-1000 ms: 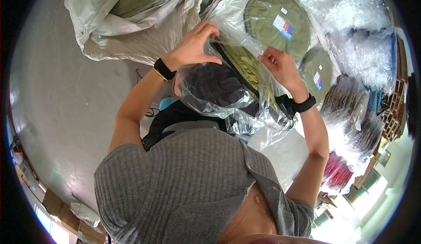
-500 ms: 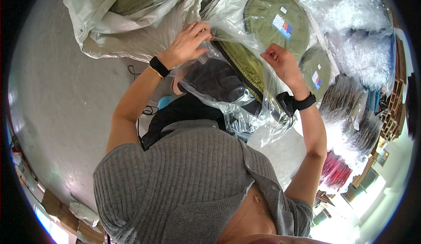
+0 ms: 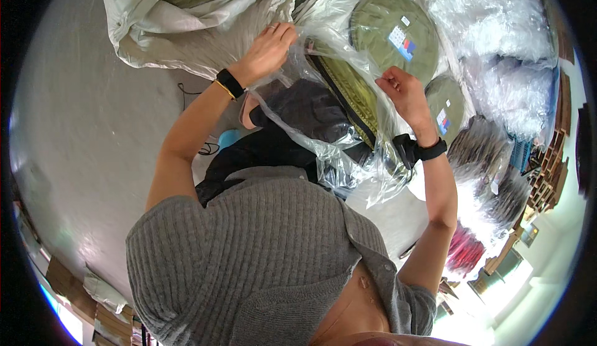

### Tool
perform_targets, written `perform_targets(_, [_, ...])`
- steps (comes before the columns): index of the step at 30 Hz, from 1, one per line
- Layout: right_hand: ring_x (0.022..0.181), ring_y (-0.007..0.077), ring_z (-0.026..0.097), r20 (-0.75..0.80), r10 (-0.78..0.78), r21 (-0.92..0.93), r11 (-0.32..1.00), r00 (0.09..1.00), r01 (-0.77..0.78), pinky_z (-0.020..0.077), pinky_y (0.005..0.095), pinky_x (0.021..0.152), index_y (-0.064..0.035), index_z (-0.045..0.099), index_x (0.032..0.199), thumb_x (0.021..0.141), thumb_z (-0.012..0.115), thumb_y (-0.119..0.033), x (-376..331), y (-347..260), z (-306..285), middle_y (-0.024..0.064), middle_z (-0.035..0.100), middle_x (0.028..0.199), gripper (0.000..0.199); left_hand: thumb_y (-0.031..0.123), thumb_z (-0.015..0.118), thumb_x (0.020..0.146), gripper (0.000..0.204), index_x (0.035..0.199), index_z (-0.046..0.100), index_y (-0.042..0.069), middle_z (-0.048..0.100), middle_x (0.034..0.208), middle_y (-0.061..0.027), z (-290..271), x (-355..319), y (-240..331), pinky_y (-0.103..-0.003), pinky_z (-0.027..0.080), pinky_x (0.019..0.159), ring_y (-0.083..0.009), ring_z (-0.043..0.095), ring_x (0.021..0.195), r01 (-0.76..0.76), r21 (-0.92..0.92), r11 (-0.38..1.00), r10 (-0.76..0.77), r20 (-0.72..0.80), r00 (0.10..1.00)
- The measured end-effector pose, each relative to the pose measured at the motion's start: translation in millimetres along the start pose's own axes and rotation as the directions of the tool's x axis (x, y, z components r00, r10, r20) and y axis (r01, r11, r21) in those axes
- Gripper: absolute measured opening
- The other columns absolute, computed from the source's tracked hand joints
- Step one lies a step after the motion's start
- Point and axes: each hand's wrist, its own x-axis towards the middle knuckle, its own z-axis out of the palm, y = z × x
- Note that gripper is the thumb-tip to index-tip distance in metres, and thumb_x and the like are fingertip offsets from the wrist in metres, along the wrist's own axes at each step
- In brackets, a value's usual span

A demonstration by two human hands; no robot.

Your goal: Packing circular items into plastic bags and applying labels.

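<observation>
Both my hands hold the mouth of a clear plastic bag (image 3: 339, 166) across my lap. My left hand (image 3: 268, 50), wearing a black wristband, is closed on the bag's film at the upper left. My right hand (image 3: 403, 91), with a black scrunchie-like band at the wrist, pinches the film on the right. Inside the bag, between my hands, an olive-green flat item (image 3: 351, 94) stands on edge, its rim dark and zipper-like. The bag's film partly covers it. My dark-clad leg shows beneath the plastic.
Beyond my hands, a round olive packet (image 3: 392, 32) with a label lies on a white woven sack (image 3: 326, 13). A smaller round packet (image 3: 444, 103) is beside it. Bundled clear plastic bags (image 3: 497, 23) sit at far right. Another white sack (image 3: 143, 29) with olive goods is far left.
My left hand has shifted slightly up and closed its fingers on the film. My right hand has moved a little right and down, still pinching the bag.
</observation>
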Motion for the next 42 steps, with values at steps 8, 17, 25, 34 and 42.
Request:
perform_targets(8, [0.059, 0.0236, 0.057, 0.006, 0.051, -0.042, 0.998, 0.999, -0.05, 0.0441, 0.0311, 0.055, -0.0029, 0.056, 0.082, 0.076, 0.062, -0.017, 0, 5, 1, 0.012, 0.06, 0.069, 0.016, -0.002, 0.054, 0.068, 0.011, 0.077, 0.052, 0.004, 0.048, 0.104, -0.0093, -2, -2, -18, -0.036, 0.045, 0.07, -0.029, 0.05, 0.087, -0.012, -0.229, 0.973, -0.011, -0.101, 0.995])
perform_targets(17, [0.057, 0.0235, 0.057, -0.016, 0.066, -0.056, 0.996, 0.998, -0.067, 0.0436, 0.0309, 0.054, -0.0027, 0.056, 0.082, 0.076, 0.062, -0.019, -2, -2, 1, 0.0124, 0.059, 0.067, 0.018, 0.026, 0.063, 0.077, 0.022, 0.095, 0.064, 0.014, 0.045, 0.121, -0.0099, 21, 9, -6, -0.036, 0.036, 0.089, -0.0285, 0.043, 0.108, 0.074, -0.428, 0.901, -0.107, -0.054, 0.993])
perform_targets(25, [0.053, 0.0221, 0.054, -0.025, 0.028, -0.044, 0.999, 0.999, -0.029, 0.0421, 0.0307, 0.052, -0.0022, 0.056, 0.08, 0.076, 0.062, -0.018, -2, 0, 2, 0.0124, 0.057, 0.064, 0.017, 0.026, 0.067, 0.072, 0.019, 0.085, 0.064, 0.012, 0.045, 0.121, -0.0085, 20, 9, -8, -0.037, 0.03, 0.093, -0.0263, 0.038, 0.112, 0.066, -0.592, 0.803, -0.127, -0.061, 0.99])
perform_targets(34, [0.054, 0.0202, 0.053, -0.031, 0.028, -0.006, 1.0, 0.999, -0.028, 0.0418, 0.0297, 0.052, -0.002, 0.056, 0.08, 0.077, 0.061, -0.017, -3, 2, 6, 0.0111, 0.057, 0.063, 0.016, 0.022, 0.067, 0.07, 0.018, 0.082, 0.059, 0.011, 0.047, 0.117, -0.0091, 0, 13, 9, -0.038, 0.033, 0.09, -0.029, 0.041, 0.109, -0.022, -0.367, 0.93, -0.024, -0.119, 0.993])
perform_targets(42, [0.054, 0.0199, 0.052, -0.028, 0.021, -0.013, 1.0, 0.999, -0.022, 0.0418, 0.0296, 0.053, -0.0012, 0.055, 0.08, 0.078, 0.061, -0.017, -3, -4, 3, 0.0118, 0.056, 0.063, 0.017, 0.019, 0.066, 0.071, 0.015, 0.081, 0.059, 0.009, 0.05, 0.114, -0.0087, 7, 14, 1, -0.037, 0.039, 0.084, -0.0286, 0.046, 0.103, -0.038, -0.475, 0.879, -0.021, -0.119, 0.993])
